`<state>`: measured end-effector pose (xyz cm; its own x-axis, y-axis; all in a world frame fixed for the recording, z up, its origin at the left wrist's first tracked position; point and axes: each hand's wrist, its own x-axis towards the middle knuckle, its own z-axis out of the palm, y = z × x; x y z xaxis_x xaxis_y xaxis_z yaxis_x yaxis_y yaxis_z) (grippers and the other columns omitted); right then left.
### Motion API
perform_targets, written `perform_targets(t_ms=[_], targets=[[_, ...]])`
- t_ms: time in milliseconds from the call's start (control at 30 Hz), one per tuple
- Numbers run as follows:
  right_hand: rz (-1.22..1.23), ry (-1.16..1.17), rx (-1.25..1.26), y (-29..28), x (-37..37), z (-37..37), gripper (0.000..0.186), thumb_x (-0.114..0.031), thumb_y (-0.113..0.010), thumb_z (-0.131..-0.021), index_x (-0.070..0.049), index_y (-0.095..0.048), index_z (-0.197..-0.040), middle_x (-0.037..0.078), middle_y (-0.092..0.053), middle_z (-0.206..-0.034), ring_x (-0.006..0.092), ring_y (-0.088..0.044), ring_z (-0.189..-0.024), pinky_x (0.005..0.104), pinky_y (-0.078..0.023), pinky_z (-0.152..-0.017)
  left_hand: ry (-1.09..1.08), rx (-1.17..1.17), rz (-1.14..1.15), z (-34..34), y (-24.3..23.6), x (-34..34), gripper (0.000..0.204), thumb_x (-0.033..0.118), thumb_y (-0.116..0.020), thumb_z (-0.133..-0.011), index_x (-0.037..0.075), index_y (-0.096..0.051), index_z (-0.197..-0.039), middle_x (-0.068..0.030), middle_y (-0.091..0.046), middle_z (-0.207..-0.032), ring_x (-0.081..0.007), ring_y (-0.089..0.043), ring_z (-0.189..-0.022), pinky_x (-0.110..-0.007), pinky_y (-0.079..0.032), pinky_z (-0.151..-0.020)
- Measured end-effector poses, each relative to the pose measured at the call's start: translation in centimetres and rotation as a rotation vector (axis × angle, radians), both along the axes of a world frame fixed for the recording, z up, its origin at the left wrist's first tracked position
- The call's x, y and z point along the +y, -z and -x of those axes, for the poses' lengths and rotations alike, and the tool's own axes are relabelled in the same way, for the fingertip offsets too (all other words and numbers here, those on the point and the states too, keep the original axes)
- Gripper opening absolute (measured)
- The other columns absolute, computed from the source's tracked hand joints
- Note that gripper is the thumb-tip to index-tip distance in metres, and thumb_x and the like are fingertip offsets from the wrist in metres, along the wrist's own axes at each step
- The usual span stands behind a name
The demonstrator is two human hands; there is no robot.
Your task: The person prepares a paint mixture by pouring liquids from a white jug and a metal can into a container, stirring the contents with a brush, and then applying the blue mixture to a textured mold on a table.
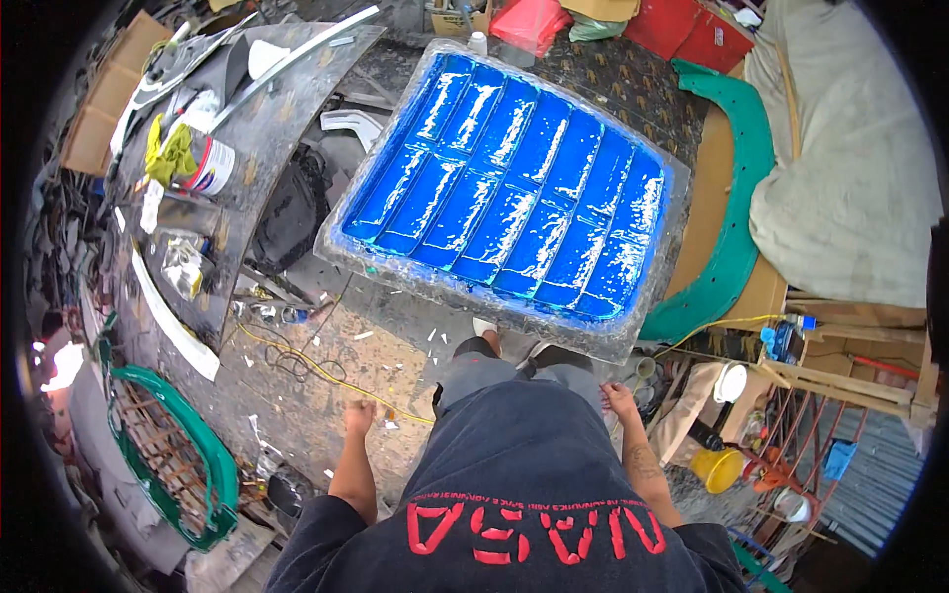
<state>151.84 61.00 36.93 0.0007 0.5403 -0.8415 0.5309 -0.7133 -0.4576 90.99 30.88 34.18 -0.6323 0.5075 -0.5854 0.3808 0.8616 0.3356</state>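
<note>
A large tray-shaped mould [514, 183] with a glossy, wet-looking blue inside lies in front of me. Raised ribs divide its blue surface into several long panels, and a rough grey flange runs round it. My left hand [360, 416] hangs beside my body above the littered floor, its fingers curled in and nothing visible in them. Close to the right leg of my grey shorts is my right hand [619, 398], also with curled fingers and no object showing. Neither hand touches the mould.
A green curved part [746, 188] lies right of the mould beside a pale cloth-covered heap [845, 168]. On the left table stand a white bucket [210, 166] and a yellow-green cloth [170, 150]. A yellow cable [316, 368] crosses the floor. A green oval frame [222, 474] lies lower left.
</note>
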Motion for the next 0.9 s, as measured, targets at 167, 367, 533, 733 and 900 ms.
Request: perform_targets(t_ms=[167, 367, 533, 733, 900], targets=[[0.037, 0.129, 0.071, 0.8, 1.6, -2.0, 0.045, -0.039, -0.064, -0.093, -0.001, -0.061, -0.118, 0.009, -0.068, -0.100, 0.0211, -0.067, -0.078, 0.0381, -0.060, -0.064, -0.204, -0.102, -0.005, -6.4, -4.0, 1.8, 0.030, 0.029, -0.063, -0.090, 0.002, -0.075, -0.091, -0.0176, -0.069, -0.070, -0.0309, -0.069, -0.072, -0.042, -0.053, -0.068], [0.076, 0.024, 0.156, 3.5, 2.6, -1.3, 0.041, -0.035, -0.060, -0.094, -0.004, -0.062, -0.121, 0.011, -0.068, -0.104, 0.0248, -0.067, -0.080, 0.0408, -0.060, -0.067, 0.002, -0.007, -0.275, -8.6, -8.7, 7.3, 0.030, 0.024, -0.057, -0.095, -0.002, -0.072, -0.098, -0.0153, -0.070, -0.076, -0.0226, -0.068, -0.068, -0.036, -0.053, -0.065], [0.149, -0.047, 0.203, 8.1, 1.1, -1.7, 0.042, -0.036, -0.061, -0.094, -0.003, -0.061, -0.121, 0.012, -0.067, -0.104, 0.0267, -0.067, -0.081, 0.0434, -0.061, -0.067, -0.002, 0.068, -0.363, -10.1, -14.6, 11.5, 0.028, 0.019, -0.055, -0.098, -0.003, -0.069, -0.105, -0.0148, -0.070, -0.076, -0.0265, -0.068, -0.070, -0.036, -0.052, -0.067], [0.254, -0.158, 0.167, 9.9, 0.5, -1.7, 0.044, -0.036, -0.065, -0.093, -0.002, -0.059, -0.120, 0.014, -0.067, -0.106, 0.0292, -0.068, -0.083, 0.0442, -0.061, -0.069, -0.040, 0.143, -0.364, -11.4, -15.2, 6.7, 0.029, 0.022, -0.052, -0.098, -0.002, -0.070, -0.101, -0.0207, -0.068, -0.080, -0.0319, -0.067, -0.071, -0.040, -0.053, -0.070], [0.184, -0.109, 0.192, 6.8, 0.9, -0.1, 0.047, -0.039, -0.066, -0.092, -0.001, -0.058, -0.120, 0.016, -0.066, -0.108, 0.0324, -0.068, -0.089, 0.0466, -0.061, -0.071, -0.107, 0.262, -0.106, -11.6, -8.8, -5.6, 0.029, 0.024, -0.057, -0.093, -0.001, -0.071, -0.086, -0.0261, -0.065, -0.078, -0.0413, -0.066, -0.075, -0.048, -0.051, -0.071]])
